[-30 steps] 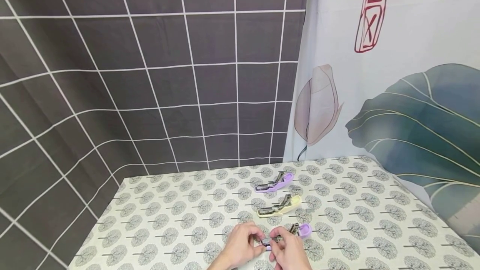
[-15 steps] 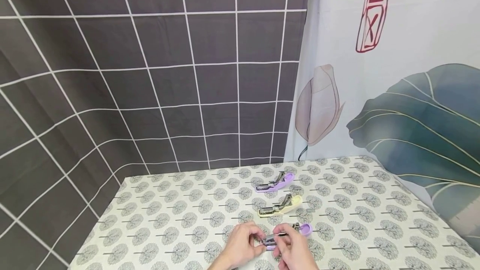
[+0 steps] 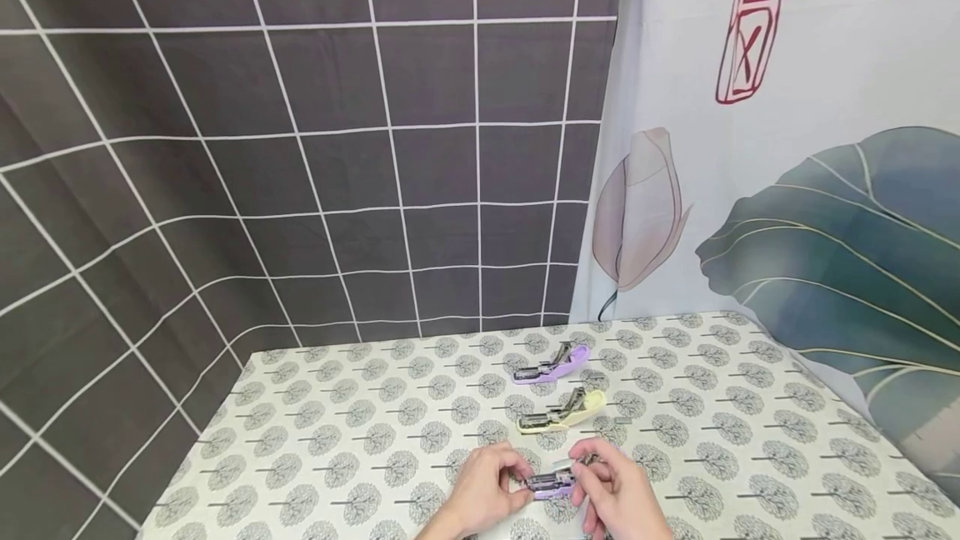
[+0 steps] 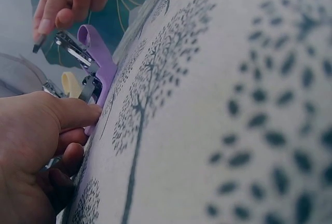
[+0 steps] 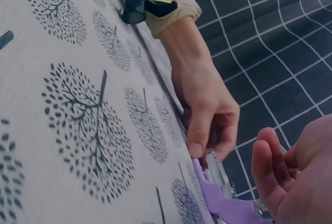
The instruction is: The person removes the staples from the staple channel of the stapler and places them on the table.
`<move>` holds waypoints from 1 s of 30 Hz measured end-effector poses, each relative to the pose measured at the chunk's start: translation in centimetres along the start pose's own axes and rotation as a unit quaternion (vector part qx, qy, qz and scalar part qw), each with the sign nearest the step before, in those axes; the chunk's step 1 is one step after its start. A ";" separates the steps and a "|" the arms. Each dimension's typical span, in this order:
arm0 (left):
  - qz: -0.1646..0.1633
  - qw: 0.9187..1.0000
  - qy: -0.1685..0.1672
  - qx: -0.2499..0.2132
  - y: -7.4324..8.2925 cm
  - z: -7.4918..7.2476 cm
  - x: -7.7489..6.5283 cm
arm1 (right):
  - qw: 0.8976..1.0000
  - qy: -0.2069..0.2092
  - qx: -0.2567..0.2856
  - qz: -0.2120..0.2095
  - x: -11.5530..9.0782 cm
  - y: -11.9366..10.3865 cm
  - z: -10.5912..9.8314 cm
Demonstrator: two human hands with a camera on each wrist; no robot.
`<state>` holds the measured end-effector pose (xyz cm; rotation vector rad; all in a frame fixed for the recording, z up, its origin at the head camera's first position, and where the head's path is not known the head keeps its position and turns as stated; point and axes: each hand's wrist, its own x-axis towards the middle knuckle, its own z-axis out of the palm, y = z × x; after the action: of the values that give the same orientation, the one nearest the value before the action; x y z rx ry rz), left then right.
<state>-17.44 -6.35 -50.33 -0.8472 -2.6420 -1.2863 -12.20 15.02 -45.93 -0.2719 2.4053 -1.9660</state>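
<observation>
A purple stapler (image 3: 553, 492), its top swung open, lies on the table between the hands. The thumb and fingers of my left hand (image 3: 489, 480) pinch its front end; the left wrist view shows the thumb (image 4: 85, 114) against the purple base. My right hand (image 3: 617, 486) is over the stapler's rear half, thumb and forefinger pinching a small strip of staples (image 4: 39, 44). That strip is apart from the stapler's metal channel (image 4: 75, 53) in the left wrist view. The right fingers partly hide the stapler's raised part in the head view.
Behind it lie an open yellow stapler (image 3: 573, 417) and another open purple stapler (image 3: 562, 367). A small grey strip (image 3: 622, 421) lies right of the yellow one. The tree-print tablecloth (image 3: 337, 440) reaches a dark checked curtain (image 3: 420, 173) at the back.
My right hand has moved to the right along the stapler, uncovering its metal channel, with the strip of staples in its fingertips. My left hand has stayed at the front end.
</observation>
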 end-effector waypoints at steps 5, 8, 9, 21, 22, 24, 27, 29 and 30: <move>-0.008 1.000 -0.003 -0.004 0.1 -0.1 -0.1 | 1.000 0.009 0.015 0.001 -0.1 -0.3 -1.5; -0.005 1.000 -0.002 -0.002 0.1 -0.2 -0.1 | 1.000 0.010 0.013 -0.025 -0.2 -0.2 -2.4; -0.004 1.000 -0.001 -0.001 0.1 -0.2 -0.1 | 0.999 0.012 0.011 -0.033 -0.2 -0.1 -2.8; -0.010 1.000 -0.005 -0.001 0.2 -0.1 -0.1 | 0.998 0.053 -0.013 -0.023 -0.3 1.2 -5.7; -0.011 1.000 -0.005 -0.001 0.2 -0.1 -0.1 | 0.998 0.059 -0.015 -0.018 -0.3 1.3 -5.9; -0.013 1.000 -0.005 -0.001 0.2 -0.1 -0.1 | 0.997 0.071 -0.019 -0.010 -0.4 1.5 -6.3; -0.013 1.000 -0.005 -0.002 0.1 0.0 -0.1 | 0.996 0.085 -0.025 0.000 -0.5 1.9 -6.8; -0.012 1.000 -0.004 -0.004 0.1 0.0 -0.1 | 0.996 0.089 -0.024 0.011 -0.5 2.3 -7.1; -0.011 1.000 -0.003 -0.005 0.1 0.0 -0.1 | 0.996 0.088 -0.023 0.013 -0.5 2.4 -7.2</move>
<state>-17.31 -6.34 -50.34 -0.8264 -2.6597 -1.3056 -12.90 22.58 -46.85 -0.0701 2.5478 -2.0048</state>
